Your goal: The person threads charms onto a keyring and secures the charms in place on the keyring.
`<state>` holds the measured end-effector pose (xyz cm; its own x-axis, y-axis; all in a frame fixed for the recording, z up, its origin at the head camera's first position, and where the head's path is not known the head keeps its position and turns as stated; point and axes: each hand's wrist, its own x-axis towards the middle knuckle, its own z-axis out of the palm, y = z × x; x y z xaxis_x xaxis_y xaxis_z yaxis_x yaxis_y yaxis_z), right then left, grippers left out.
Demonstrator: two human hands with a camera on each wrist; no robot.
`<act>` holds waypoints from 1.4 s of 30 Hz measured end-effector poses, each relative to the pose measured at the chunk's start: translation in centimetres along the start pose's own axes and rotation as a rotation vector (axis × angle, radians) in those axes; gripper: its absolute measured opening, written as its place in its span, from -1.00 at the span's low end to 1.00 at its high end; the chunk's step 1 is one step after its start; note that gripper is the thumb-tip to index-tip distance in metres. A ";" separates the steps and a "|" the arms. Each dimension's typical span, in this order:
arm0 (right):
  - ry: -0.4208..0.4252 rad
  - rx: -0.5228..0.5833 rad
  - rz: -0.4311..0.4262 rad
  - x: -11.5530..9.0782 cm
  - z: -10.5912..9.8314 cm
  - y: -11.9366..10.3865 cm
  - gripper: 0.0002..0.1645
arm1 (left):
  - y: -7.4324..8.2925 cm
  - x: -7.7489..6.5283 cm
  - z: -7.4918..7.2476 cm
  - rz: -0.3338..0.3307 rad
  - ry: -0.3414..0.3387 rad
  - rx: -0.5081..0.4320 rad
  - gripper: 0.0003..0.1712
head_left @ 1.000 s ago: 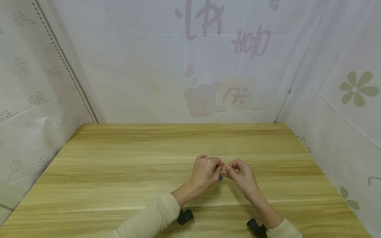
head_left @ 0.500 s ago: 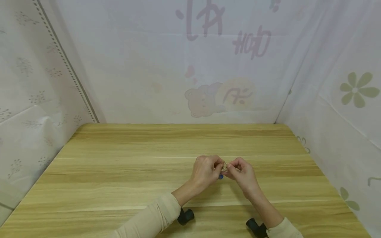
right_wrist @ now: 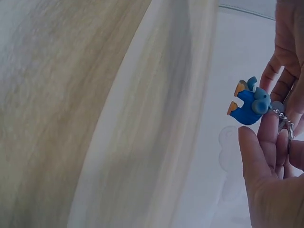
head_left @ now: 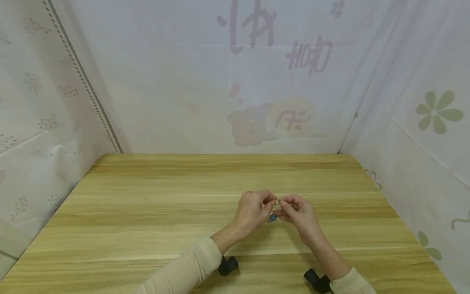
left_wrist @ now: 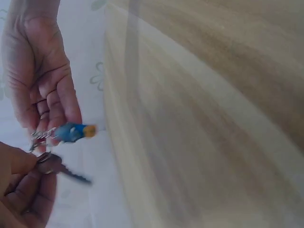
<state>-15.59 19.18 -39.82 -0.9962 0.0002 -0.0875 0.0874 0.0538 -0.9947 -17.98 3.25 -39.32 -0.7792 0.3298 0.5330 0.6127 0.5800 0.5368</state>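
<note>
In the head view my left hand and right hand meet over the table, fingertips almost touching. The left wrist view shows a key, its head pinched by my left thumb and fingers, the blade pointing out. A metal key ring sits between my right thumb and fingers in the right wrist view. From it a short chain leads to a small blue elephant-like figure with orange feet, which hangs just below the hands. Fingers hide where key and ring join.
The wood-grain table stretches under both arms. Two black fittings, one near the left sleeve and one near the right sleeve, show at the forearms. Printed white curtains enclose the back and sides.
Both hands stay nearly in place while the fingers shift on the ring. The ring and metal parts between the fingertips have turned, and the blue figure hangs at a different angle.
</note>
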 end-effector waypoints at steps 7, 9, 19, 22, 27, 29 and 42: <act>0.009 -0.125 -0.073 0.1 0.0 -0.2 -0.82 | 0.2 0.7 -0.6 0.068 -0.079 0.133 -0.95; 0.009 -0.146 -0.103 0.1 0.0 -0.3 -0.85 | 0.4 0.9 -0.8 0.065 -0.110 0.176 -0.95; 0.009 -0.129 -0.088 0.2 -0.4 -0.8 -0.80 | 0.6 1.1 -1.1 0.077 -0.061 0.167 -0.95; 0.003 -0.118 -0.078 0.1 -0.6 -0.7 -0.80 | 0.6 1.1 -1.1 0.069 -0.067 0.144 -0.96; -0.001 -0.145 -0.097 0.0 -0.6 -0.7 -0.82 | 0.7 1.0 -1.2 0.050 -0.120 0.148 -0.97; 0.004 -0.186 -0.125 0.0 -0.6 -0.7 -0.85 | 0.8 1.0 -1.3 0.052 -0.140 0.160 -0.99; 0.021 -0.364 -0.301 -0.3 -0.2 -0.7 -0.94 | 1.0 1.1 -1.3 0.106 -0.098 0.161 -0.92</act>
<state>-15.40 19.36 -39.07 -0.9772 -0.0494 0.2064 -0.2087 0.4015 -0.8918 -18.04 3.18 -37.35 -0.7258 0.4615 0.5101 0.6686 0.6476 0.3655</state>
